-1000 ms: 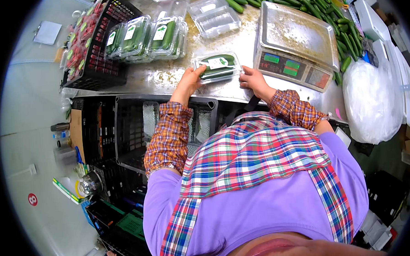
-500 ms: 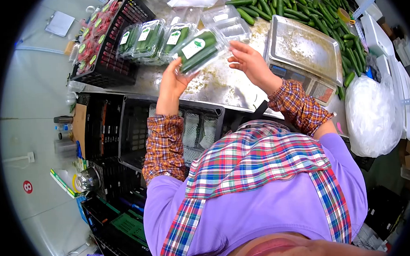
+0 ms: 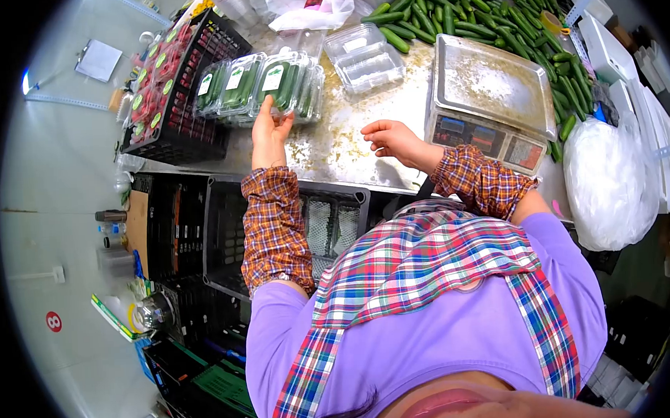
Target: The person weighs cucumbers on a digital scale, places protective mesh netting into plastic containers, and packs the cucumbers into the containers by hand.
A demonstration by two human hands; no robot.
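My left hand [image 3: 272, 131] grips the near edge of a clear plastic pack of cucumbers [image 3: 278, 78] with a white and green label. That pack lies partly over another cucumber pack [image 3: 311, 94], at the right end of a row of similar packs [image 3: 234, 83]. My right hand [image 3: 396, 143] is over the metal table [image 3: 340, 145], holding nothing, its fingers loosely stretched out to the left. Beyond it lie empty clear plastic containers [image 3: 366, 62]. A weighing scale [image 3: 489, 131] with a metal tray [image 3: 494, 79] stands to the right of my right hand.
A large heap of cucumbers [image 3: 461, 13] covers the back right. At the left stands a black crate [image 3: 220, 50] of red-filled labelled packs. A dark crate [image 3: 220, 233] sits below the table edge. A white plastic bag [image 3: 611, 186] bulges at the right.
My left hand has moved the cucumber pack left and down onto the row. My right hand has come away from the pack and drawn back towards me.
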